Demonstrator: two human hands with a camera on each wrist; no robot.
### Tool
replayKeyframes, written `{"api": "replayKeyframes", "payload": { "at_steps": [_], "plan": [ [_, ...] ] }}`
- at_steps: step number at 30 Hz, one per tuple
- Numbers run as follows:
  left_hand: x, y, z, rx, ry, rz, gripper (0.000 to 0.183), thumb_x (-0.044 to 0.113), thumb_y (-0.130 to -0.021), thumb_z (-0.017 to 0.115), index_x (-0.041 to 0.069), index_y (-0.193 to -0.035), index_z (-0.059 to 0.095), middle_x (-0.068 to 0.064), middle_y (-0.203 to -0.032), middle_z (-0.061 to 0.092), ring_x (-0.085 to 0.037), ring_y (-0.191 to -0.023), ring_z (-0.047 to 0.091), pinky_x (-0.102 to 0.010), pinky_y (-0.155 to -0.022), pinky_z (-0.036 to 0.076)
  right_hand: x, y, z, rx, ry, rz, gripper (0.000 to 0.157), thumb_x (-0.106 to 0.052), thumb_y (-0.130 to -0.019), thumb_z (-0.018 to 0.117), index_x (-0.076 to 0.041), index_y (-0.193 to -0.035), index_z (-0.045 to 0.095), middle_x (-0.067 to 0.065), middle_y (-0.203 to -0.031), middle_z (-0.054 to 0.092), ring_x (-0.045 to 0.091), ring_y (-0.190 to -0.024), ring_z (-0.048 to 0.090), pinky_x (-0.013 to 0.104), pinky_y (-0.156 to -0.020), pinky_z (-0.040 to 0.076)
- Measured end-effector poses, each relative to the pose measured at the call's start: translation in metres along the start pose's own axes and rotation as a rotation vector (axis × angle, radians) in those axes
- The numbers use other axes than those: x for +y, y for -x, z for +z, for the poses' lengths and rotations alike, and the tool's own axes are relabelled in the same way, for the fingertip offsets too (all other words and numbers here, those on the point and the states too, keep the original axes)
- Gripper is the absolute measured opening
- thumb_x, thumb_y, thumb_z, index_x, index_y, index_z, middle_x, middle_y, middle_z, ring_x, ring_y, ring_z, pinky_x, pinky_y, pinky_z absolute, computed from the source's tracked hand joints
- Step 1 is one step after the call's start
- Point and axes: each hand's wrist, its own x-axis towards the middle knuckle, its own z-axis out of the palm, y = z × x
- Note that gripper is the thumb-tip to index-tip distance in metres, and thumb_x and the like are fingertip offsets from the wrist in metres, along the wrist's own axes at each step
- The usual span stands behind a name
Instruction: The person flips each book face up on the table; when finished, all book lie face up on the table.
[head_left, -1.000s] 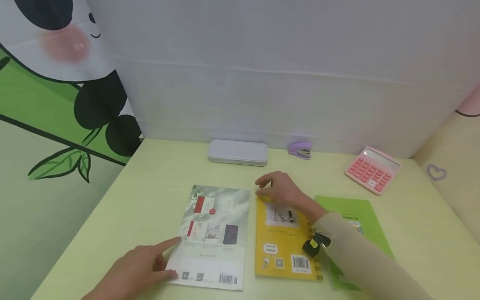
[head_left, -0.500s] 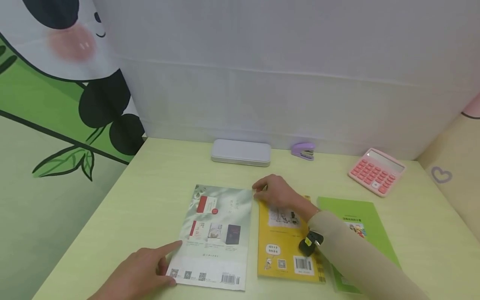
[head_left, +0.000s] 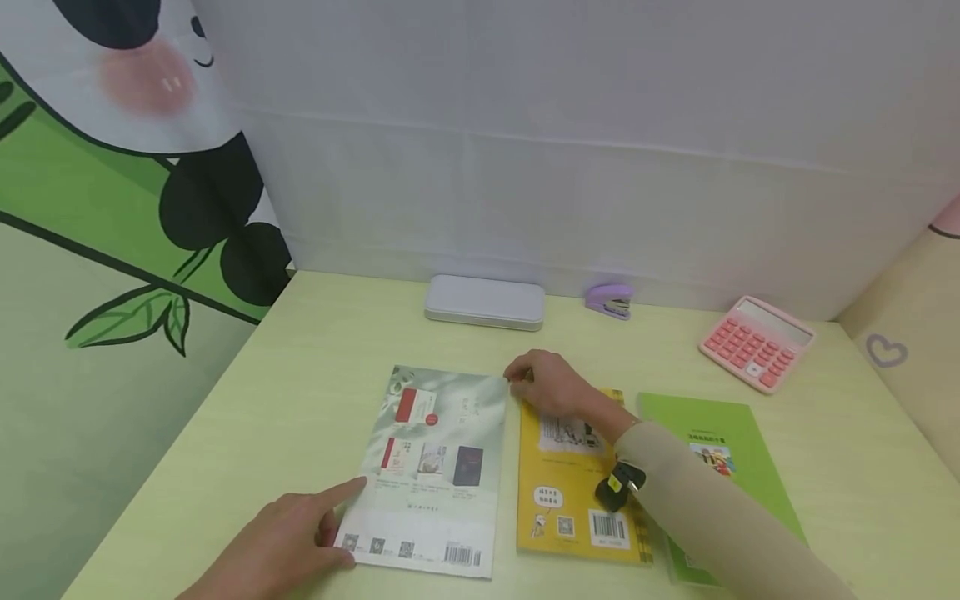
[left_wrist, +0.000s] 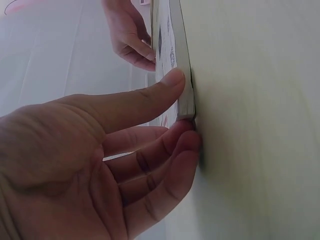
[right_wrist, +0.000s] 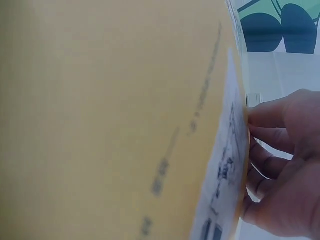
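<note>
A pale green and white book [head_left: 438, 500] lies back cover up on the table, its page edges [left_wrist: 181, 45] showing in the left wrist view. My left hand [head_left: 281, 533] holds its lower left corner. The index finger lies along the left side, and the thumb is at the bottom edge. My right hand [head_left: 551, 383] reaches over the top of a yellow book [head_left: 558, 508]. With bent fingers it pinches the pale book's upper right corner; these fingertips are partly hidden in the right wrist view, behind the yellow cover [right_wrist: 125, 100].
A green book [head_left: 731, 425] lies at the right, partly under the right sleeve [head_left: 705, 492]. Along the back of the table [head_left: 315, 367] stand a grey case [head_left: 485, 302], a purple stapler [head_left: 609, 300] and a pink calculator [head_left: 756, 343]. White cloth [head_left: 555, 167] rises behind.
My right hand has moved a little left, from beside the pale book's upper right corner onto it. The left hand keeps its place at the book. The head view has shifted slightly.
</note>
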Motion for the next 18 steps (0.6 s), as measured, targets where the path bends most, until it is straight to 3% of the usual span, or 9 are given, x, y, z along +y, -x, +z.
{"api": "replayKeyframes", "payload": {
  "at_steps": [8,14,18],
  "plan": [
    [-0.004,0.001,-0.001,0.003,0.004,0.016,0.084,0.024,-0.074,0.096,0.017,-0.15,0.061,0.011,-0.072,0.053,-0.004,-0.07,0.046,-0.024,-0.07,0.037,-0.004,0.001,-0.003,0.001,-0.032,-0.004,0.024,-0.015,-0.105,0.062,-0.008,-0.126,0.071,0.006,-0.117,0.072,0.02,-0.105,0.064,0.043,-0.102,0.054],
    [-0.006,0.0,-0.003,-0.013,0.017,0.006,0.084,0.025,-0.074,0.096,0.018,-0.15,0.061,0.011,-0.072,0.054,-0.004,-0.07,0.047,-0.024,-0.07,0.038,-0.003,-0.001,-0.009,-0.017,-0.154,0.012,0.021,-0.011,-0.104,0.059,-0.009,-0.122,0.071,0.005,-0.113,0.077,0.018,-0.101,0.069,0.036,-0.095,0.055],
    [-0.007,0.001,-0.005,-0.015,0.031,0.035,0.084,0.026,-0.074,0.096,0.018,-0.15,0.061,0.011,-0.071,0.052,-0.002,-0.069,0.046,-0.023,-0.069,0.037,0.002,-0.002,-0.014,-0.009,-0.248,-0.011,0.019,-0.008,-0.102,0.062,-0.008,-0.118,0.072,0.005,-0.109,0.078,0.019,-0.099,0.069,0.033,-0.092,0.054]
  ]
}}
